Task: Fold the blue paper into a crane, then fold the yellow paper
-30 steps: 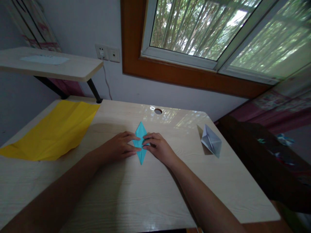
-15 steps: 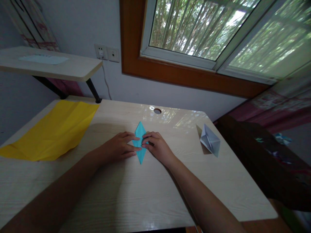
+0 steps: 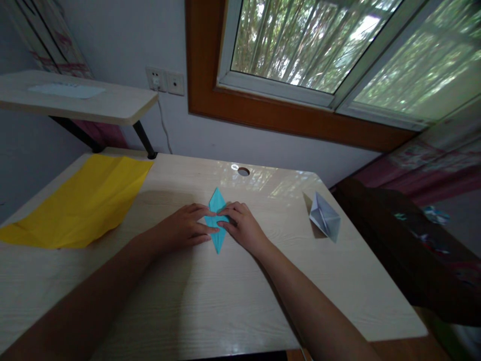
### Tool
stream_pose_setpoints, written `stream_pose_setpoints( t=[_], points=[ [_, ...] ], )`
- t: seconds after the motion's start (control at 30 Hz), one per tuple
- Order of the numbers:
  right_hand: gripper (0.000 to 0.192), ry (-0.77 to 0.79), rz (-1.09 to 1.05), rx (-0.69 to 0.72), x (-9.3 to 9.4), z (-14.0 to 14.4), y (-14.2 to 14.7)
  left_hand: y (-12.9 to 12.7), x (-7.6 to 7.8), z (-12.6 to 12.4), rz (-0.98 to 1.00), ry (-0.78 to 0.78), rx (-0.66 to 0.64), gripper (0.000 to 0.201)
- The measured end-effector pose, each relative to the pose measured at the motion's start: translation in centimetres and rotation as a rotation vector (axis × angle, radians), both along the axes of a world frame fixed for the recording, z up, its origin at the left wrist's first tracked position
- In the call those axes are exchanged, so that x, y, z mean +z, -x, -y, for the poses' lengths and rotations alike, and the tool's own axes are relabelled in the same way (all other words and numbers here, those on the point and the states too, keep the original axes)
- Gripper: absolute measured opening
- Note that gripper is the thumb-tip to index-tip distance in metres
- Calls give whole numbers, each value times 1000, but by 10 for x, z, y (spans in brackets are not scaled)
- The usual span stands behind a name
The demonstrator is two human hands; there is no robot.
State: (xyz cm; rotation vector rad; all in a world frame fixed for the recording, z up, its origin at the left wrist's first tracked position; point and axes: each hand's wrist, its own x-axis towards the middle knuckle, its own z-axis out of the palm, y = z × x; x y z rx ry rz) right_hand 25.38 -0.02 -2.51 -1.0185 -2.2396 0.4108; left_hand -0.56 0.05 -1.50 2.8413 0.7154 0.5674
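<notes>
Compared with one second ago: fingertips of the right hand [image 3: 246, 228] have shifted slightly left over the blue folded paper [image 3: 213, 221]; left hand [image 3: 184, 225] essentially unchanged.

Blue folded paper: at centre of frame, flat on the pale wooden table [image 3: 233, 301], a narrow diamond with its points toward top and bottom of frame. Middle partly covered by fingers; both points exposed.

Left hand: fingers spread, forefinger and thumb resting apart on the paper's left part, a strip of blue showing between them. Right hand: fingers curled in from the right, tips on the paper's middle; cannot tell whether they pinch a layer or only press.

Right of centre: grey-white folded paper [image 3: 325, 218], part of it raised, near the table's right edge, well apart from the hands. Left of frame: large yellow sheet [image 3: 86, 205], lying on the table. Above centre: round hole [image 3: 243, 172] near the far edge.

Upper left: raised shelf [image 3: 124, 108] bearing a white sheet [image 3: 67, 90]. Upper right: window [image 3: 285, 45] with brown wooden surround [image 3: 263, 115], foliage beyond.
</notes>
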Motion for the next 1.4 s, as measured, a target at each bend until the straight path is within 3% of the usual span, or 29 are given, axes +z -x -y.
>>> stream_pose_setpoints(
  t=[0.23,0.5,1.4],
  points=[
    [19,-74,46,8,-5,-2,-2,-1,10,6,-53,18,44,33],
    [20,-93,116,-62,-5,-6,-9,-4,4,8,-68,-46,75,36],
    [18,-86,117,-116,-3,-10,-14,-13,22,19,-16,70,-68,26]
  ],
)
